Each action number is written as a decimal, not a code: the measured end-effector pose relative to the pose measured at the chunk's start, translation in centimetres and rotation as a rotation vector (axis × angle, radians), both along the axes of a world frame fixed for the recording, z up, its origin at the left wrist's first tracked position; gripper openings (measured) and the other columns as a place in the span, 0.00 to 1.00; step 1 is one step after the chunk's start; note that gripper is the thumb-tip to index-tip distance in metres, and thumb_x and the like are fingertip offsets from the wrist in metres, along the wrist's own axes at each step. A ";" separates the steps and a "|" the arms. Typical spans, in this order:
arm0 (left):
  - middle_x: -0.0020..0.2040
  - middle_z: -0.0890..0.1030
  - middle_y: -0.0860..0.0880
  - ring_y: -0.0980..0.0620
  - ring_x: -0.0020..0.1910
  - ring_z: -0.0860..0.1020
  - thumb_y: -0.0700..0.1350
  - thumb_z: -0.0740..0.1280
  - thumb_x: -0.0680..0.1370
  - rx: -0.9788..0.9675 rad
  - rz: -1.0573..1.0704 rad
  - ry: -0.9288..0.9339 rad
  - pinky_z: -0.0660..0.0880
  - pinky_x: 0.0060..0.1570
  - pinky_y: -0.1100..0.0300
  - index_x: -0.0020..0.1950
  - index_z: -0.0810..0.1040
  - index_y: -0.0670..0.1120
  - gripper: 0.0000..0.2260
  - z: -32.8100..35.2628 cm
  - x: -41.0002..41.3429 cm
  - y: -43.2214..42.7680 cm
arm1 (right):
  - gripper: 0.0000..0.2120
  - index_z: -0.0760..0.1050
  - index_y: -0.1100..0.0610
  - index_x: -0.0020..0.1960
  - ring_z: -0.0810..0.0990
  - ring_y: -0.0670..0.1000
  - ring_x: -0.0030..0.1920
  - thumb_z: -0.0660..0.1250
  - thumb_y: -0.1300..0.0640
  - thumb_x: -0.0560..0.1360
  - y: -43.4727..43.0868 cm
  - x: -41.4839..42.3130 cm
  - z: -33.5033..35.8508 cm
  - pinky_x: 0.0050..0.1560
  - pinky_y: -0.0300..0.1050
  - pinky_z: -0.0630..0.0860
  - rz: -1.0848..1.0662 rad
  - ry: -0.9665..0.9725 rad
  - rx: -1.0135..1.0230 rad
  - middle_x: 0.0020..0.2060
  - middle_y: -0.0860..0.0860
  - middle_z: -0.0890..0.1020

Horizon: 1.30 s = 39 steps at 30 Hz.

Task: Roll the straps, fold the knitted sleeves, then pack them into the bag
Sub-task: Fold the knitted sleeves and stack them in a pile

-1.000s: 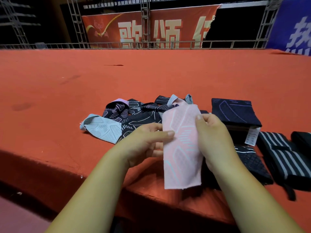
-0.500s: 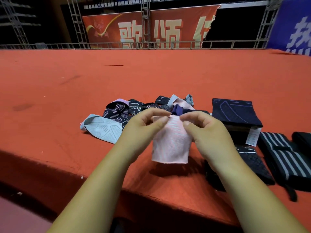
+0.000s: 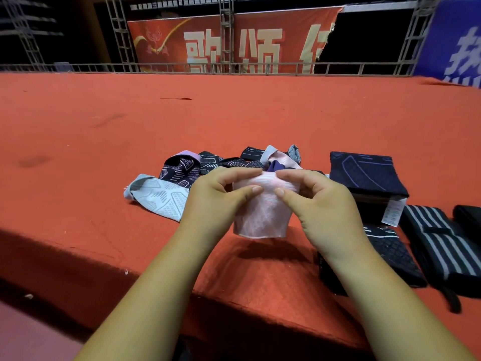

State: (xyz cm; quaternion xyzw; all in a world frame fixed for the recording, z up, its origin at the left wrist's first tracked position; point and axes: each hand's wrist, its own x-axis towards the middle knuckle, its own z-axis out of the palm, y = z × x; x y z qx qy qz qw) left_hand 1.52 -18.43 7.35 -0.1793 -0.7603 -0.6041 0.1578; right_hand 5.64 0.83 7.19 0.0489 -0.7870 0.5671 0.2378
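- Head view: the left hand and right hand meet over the red carpeted surface, each pinching the top edge of a pink knitted sleeve between thumb and curled fingers
- The pink sleeve is doubled over and hangs from the fingers, its lower edge lifted clear of the surface with a shadow beneath it
- Just behind the hands lies a loose pile of dark patterned sleeves; a light blue sleeve is spread flat at the pile's left end
- To the right sits a folded navy sleeve on top of a small stack, with a white tag sticking out at its near right corner
- Another dark folded sleeve lies partly under the right wrist, and a black strap with grey stripes lies just beside it, further right
- A red banner hangs behind a metal railing at the far edge
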 end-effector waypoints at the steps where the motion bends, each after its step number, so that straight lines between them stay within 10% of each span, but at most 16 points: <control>1: 0.53 0.87 0.57 0.62 0.54 0.83 0.40 0.80 0.74 -0.013 0.018 0.017 0.78 0.57 0.63 0.58 0.90 0.54 0.15 0.0 0.0 0.0 | 0.13 0.87 0.47 0.60 0.85 0.40 0.58 0.78 0.59 0.77 -0.1 0.0 -0.1 0.64 0.45 0.80 -0.013 0.012 0.019 0.55 0.40 0.88; 11: 0.45 0.80 0.55 0.61 0.48 0.79 0.43 0.80 0.74 -0.187 0.134 0.160 0.70 0.48 0.69 0.53 0.90 0.56 0.11 0.2 0.2 0.2 | 0.06 0.86 0.48 0.55 0.77 0.37 0.48 0.75 0.57 0.80 -0.4 -0.1 -0.4 0.50 0.28 0.69 -0.164 0.123 0.274 0.45 0.41 0.78; 17: 0.53 0.76 0.53 0.53 0.57 0.76 0.53 0.75 0.78 -0.286 0.120 0.188 0.72 0.55 0.59 0.49 0.83 0.58 0.03 0.9 0.2 1.3 | 0.02 0.79 0.47 0.54 0.75 0.48 0.60 0.70 0.54 0.83 0.4 0.6 0.4 0.64 0.39 0.70 -0.179 0.091 0.311 0.55 0.47 0.72; 21: 0.42 0.80 0.62 0.64 0.41 0.76 0.49 0.71 0.82 -0.250 0.013 0.107 0.69 0.40 0.67 0.49 0.79 0.52 0.04 1.6 0.8 3.2 | 0.03 0.76 0.47 0.55 0.78 0.35 0.50 0.66 0.54 0.86 1.8 1.9 1.8 0.47 0.28 0.70 -0.131 0.062 0.240 0.48 0.41 0.82; 29: 0.47 0.86 0.55 0.56 0.46 0.84 0.51 0.73 0.82 -0.023 -0.059 -0.079 0.78 0.45 0.58 0.52 0.82 0.53 0.03 1.7 1.3 9.1 | 0.18 0.74 0.43 0.65 0.87 0.42 0.52 0.75 0.44 0.79 5.7 4.6 1.3 0.60 0.54 0.83 -0.173 -0.186 -0.142 0.53 0.41 0.88; 36: 0.51 0.90 0.50 0.49 0.50 0.89 0.55 0.77 0.78 0.024 -0.248 -0.388 0.84 0.58 0.41 0.62 0.83 0.47 0.17 1.3 2.4 13.1 | 0.21 0.72 0.44 0.70 0.87 0.42 0.54 0.73 0.57 0.80 9.9 5.4 0.3 0.59 0.51 0.82 -0.278 -0.207 -0.129 0.55 0.42 0.88; 39: 0.52 0.89 0.50 0.49 0.48 0.88 0.58 0.75 0.78 -0.074 -0.311 -0.453 0.86 0.49 0.42 0.60 0.82 0.49 0.16 1.0 3.0 14.0 | 0.24 0.71 0.46 0.73 0.87 0.43 0.55 0.71 0.60 0.81 11.0 5.6 0.2 0.61 0.52 0.82 -0.296 -0.202 -0.161 0.56 0.42 0.88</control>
